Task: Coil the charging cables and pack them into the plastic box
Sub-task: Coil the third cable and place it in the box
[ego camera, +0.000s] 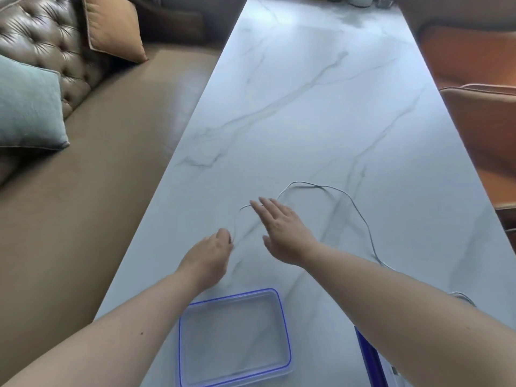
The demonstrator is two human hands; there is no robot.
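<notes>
Cable [360, 216] pinched in left hand [208, 254] fingers, right hand [284, 233] fingers spread, plastic box [234, 337] unlabelled.

Cable [360, 216] on table [321, 107] behind box [234, 337]

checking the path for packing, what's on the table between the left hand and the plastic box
Nothing: the head view shows only bare marble table between the left hand and the plastic box.

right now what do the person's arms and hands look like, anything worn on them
Both forearms are bare, with no sleeve in view. The left hand and right hand wear no gloves, and no watch, ring or bracelet shows. No markings are worn.
</notes>
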